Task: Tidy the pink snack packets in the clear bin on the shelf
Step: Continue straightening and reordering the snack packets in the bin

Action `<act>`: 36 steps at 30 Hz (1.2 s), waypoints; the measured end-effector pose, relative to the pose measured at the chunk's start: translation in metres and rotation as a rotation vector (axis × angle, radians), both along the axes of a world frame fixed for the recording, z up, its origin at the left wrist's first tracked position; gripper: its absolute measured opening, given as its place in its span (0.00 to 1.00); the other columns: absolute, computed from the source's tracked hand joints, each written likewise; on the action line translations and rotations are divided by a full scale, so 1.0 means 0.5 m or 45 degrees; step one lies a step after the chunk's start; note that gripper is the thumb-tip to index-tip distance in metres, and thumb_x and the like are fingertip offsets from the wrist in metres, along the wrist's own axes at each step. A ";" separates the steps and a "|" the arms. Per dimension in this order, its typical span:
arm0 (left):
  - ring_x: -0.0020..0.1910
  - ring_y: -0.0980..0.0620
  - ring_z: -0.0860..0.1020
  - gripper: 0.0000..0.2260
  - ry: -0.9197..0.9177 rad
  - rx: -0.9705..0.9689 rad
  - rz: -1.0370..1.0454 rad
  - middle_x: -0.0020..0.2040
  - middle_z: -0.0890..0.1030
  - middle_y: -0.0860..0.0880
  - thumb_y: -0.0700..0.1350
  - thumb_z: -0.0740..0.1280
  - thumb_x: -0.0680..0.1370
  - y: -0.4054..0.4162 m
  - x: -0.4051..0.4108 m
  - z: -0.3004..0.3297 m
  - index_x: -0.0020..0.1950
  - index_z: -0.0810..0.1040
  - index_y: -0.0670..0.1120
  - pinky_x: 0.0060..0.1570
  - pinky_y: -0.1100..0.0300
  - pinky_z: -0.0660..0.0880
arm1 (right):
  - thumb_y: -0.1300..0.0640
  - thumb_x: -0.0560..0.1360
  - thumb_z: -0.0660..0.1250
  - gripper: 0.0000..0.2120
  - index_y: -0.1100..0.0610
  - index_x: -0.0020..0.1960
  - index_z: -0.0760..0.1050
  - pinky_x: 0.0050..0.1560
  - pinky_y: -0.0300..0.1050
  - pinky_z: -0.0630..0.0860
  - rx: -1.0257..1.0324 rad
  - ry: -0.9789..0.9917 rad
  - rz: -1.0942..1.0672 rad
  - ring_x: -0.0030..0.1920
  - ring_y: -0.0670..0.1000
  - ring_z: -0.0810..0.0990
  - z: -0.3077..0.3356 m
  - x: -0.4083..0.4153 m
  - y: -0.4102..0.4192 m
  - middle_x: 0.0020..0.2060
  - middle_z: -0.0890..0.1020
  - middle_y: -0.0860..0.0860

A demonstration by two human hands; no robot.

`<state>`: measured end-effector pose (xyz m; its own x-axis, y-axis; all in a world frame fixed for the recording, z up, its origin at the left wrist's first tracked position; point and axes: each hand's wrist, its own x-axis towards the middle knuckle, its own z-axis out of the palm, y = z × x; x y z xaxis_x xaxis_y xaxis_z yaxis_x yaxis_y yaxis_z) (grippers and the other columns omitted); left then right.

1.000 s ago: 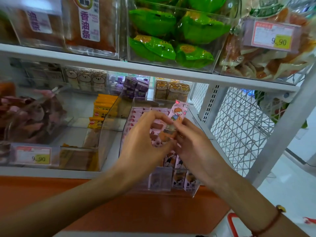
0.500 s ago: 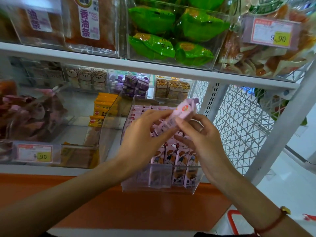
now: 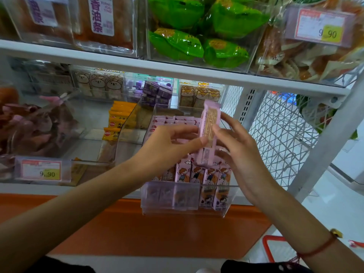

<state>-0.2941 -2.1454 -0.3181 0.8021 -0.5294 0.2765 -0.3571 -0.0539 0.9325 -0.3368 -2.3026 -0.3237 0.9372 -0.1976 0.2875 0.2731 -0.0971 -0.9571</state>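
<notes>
While both hands hover over the clear bin [image 3: 189, 196] on the lower shelf [image 3: 65, 189], a single pink packet [image 3: 208, 133] stands nearly upright between them, its printed back panel turned toward the person. The left hand [image 3: 167, 148] pinches the packet's middle between thumb and forefinger, so that grip is grasping the packet. The right hand [image 3: 238, 152] is at the packet's right edge with fingers spread and only lightly bent; one fingertip touches the wrapper, and that grip looks released rather than clenched. The held packet is lifted above the bin's near half, clear of the others.

Inside the bin, more pink snack packets [image 3: 204, 174] stand on end in tidy rows, cartoon faces showing toward the near wall, with further rows lying behind them toward the far end. The bin itself sits at the right end of the shelf, its near wall jutting over the orange front edge [image 3: 137, 231].

To the left stands a bin of yellow packets [image 3: 118, 121], and farther left a price tag [image 3: 41, 170] reads 9.90. On the upper shelf, green bags [image 3: 197, 32] fill a clear box. A red cord bracelet [image 3: 319, 247] circles the right wrist.
</notes>
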 end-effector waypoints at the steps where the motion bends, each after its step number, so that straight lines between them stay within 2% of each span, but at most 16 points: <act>1: 0.47 0.63 0.81 0.11 -0.110 -0.006 0.015 0.49 0.84 0.57 0.45 0.69 0.74 0.001 0.000 -0.002 0.54 0.77 0.59 0.42 0.73 0.76 | 0.56 0.76 0.66 0.20 0.45 0.66 0.70 0.51 0.42 0.78 -0.033 -0.046 0.020 0.51 0.46 0.82 0.001 -0.002 -0.001 0.48 0.84 0.48; 3: 0.51 0.65 0.80 0.15 -0.253 -0.019 0.081 0.51 0.81 0.62 0.43 0.71 0.73 0.004 0.003 -0.005 0.56 0.76 0.60 0.48 0.72 0.76 | 0.63 0.74 0.67 0.21 0.45 0.62 0.71 0.49 0.37 0.78 -0.064 -0.114 0.053 0.53 0.44 0.81 0.004 -0.007 -0.004 0.49 0.84 0.47; 4: 0.53 0.65 0.79 0.16 -0.303 -0.023 0.122 0.52 0.80 0.62 0.43 0.71 0.73 0.005 0.005 -0.006 0.56 0.76 0.58 0.51 0.71 0.75 | 0.65 0.73 0.68 0.20 0.45 0.59 0.71 0.50 0.38 0.78 -0.079 -0.145 0.073 0.54 0.44 0.81 0.004 -0.009 -0.004 0.50 0.84 0.47; 8: 0.56 0.64 0.77 0.17 -0.418 -0.014 0.197 0.55 0.79 0.60 0.37 0.71 0.73 0.006 0.012 -0.014 0.56 0.75 0.54 0.57 0.69 0.74 | 0.62 0.67 0.72 0.17 0.49 0.51 0.71 0.63 0.54 0.74 -0.176 -0.246 0.104 0.58 0.50 0.80 0.005 -0.017 0.003 0.52 0.83 0.50; 11: 0.57 0.65 0.77 0.17 -0.419 -0.023 0.172 0.55 0.79 0.60 0.36 0.71 0.73 0.005 0.014 -0.015 0.56 0.75 0.54 0.55 0.72 0.73 | 0.58 0.64 0.72 0.17 0.50 0.51 0.71 0.63 0.56 0.73 -0.176 -0.269 0.103 0.57 0.51 0.80 0.007 -0.019 0.007 0.52 0.83 0.51; 15: 0.57 0.65 0.77 0.18 -0.335 -0.034 0.059 0.57 0.79 0.59 0.40 0.70 0.75 0.001 0.006 -0.016 0.62 0.74 0.53 0.51 0.72 0.74 | 0.65 0.71 0.71 0.20 0.46 0.56 0.72 0.63 0.57 0.73 -0.228 -0.242 0.070 0.59 0.50 0.79 0.004 -0.018 0.005 0.53 0.82 0.49; 17: 0.55 0.63 0.79 0.17 -0.279 -0.050 0.041 0.56 0.80 0.58 0.41 0.69 0.76 -0.002 0.002 -0.017 0.63 0.73 0.54 0.52 0.70 0.76 | 0.61 0.72 0.71 0.24 0.44 0.64 0.70 0.65 0.54 0.71 -0.315 -0.225 0.034 0.62 0.47 0.76 0.001 -0.017 0.003 0.57 0.80 0.46; 19: 0.52 0.60 0.81 0.15 -0.143 -0.136 0.075 0.55 0.81 0.55 0.43 0.67 0.76 -0.003 0.002 -0.015 0.62 0.73 0.52 0.49 0.66 0.78 | 0.52 0.69 0.73 0.32 0.43 0.69 0.64 0.65 0.45 0.70 -0.411 -0.165 0.009 0.64 0.42 0.72 -0.003 -0.017 0.003 0.61 0.76 0.43; 21: 0.48 0.57 0.83 0.14 0.078 -0.276 0.123 0.53 0.82 0.51 0.44 0.66 0.77 -0.002 0.003 -0.011 0.62 0.72 0.46 0.42 0.67 0.79 | 0.48 0.66 0.74 0.34 0.43 0.69 0.64 0.60 0.37 0.72 -0.481 -0.134 0.018 0.62 0.40 0.73 -0.007 -0.018 0.007 0.60 0.74 0.41; 23: 0.45 0.55 0.84 0.16 0.211 -0.329 0.155 0.49 0.84 0.50 0.49 0.67 0.75 -0.002 0.004 -0.007 0.60 0.73 0.45 0.38 0.67 0.78 | 0.51 0.67 0.74 0.27 0.44 0.63 0.68 0.52 0.33 0.75 -0.517 -0.188 -0.007 0.57 0.40 0.76 -0.010 -0.020 0.013 0.55 0.77 0.40; 26: 0.46 0.56 0.84 0.22 0.214 -0.311 0.179 0.51 0.84 0.51 0.54 0.70 0.70 -0.002 0.004 -0.006 0.61 0.73 0.46 0.40 0.65 0.80 | 0.53 0.70 0.72 0.16 0.45 0.55 0.72 0.47 0.34 0.78 -0.432 -0.224 -0.031 0.51 0.42 0.80 -0.007 -0.017 0.014 0.50 0.80 0.42; 29: 0.52 0.57 0.82 0.27 0.256 -0.368 0.161 0.58 0.81 0.51 0.53 0.70 0.69 0.004 0.009 -0.005 0.66 0.70 0.49 0.45 0.65 0.79 | 0.52 0.73 0.67 0.13 0.47 0.57 0.76 0.44 0.34 0.77 -0.202 -0.068 0.017 0.47 0.44 0.83 -0.005 -0.013 0.005 0.48 0.82 0.46; 31: 0.53 0.55 0.82 0.23 0.293 -0.435 0.109 0.55 0.83 0.50 0.48 0.69 0.73 0.007 0.011 -0.002 0.67 0.69 0.49 0.47 0.64 0.79 | 0.54 0.75 0.65 0.16 0.53 0.62 0.75 0.46 0.39 0.76 -0.073 0.072 0.080 0.48 0.49 0.83 -0.006 -0.008 -0.002 0.50 0.82 0.51; 33: 0.51 0.53 0.83 0.20 0.305 -0.470 0.118 0.53 0.84 0.48 0.45 0.69 0.75 0.008 0.013 -0.001 0.66 0.70 0.49 0.47 0.63 0.80 | 0.49 0.73 0.66 0.21 0.54 0.64 0.74 0.48 0.42 0.76 -0.035 0.148 0.139 0.49 0.49 0.82 -0.007 -0.010 -0.002 0.53 0.81 0.53; 36: 0.47 0.54 0.84 0.24 0.306 -0.470 0.249 0.54 0.83 0.46 0.49 0.72 0.71 0.006 0.012 0.000 0.65 0.70 0.47 0.41 0.64 0.79 | 0.40 0.63 0.68 0.31 0.48 0.64 0.73 0.50 0.41 0.79 -0.283 0.066 0.059 0.52 0.45 0.81 -0.003 -0.015 0.003 0.56 0.79 0.47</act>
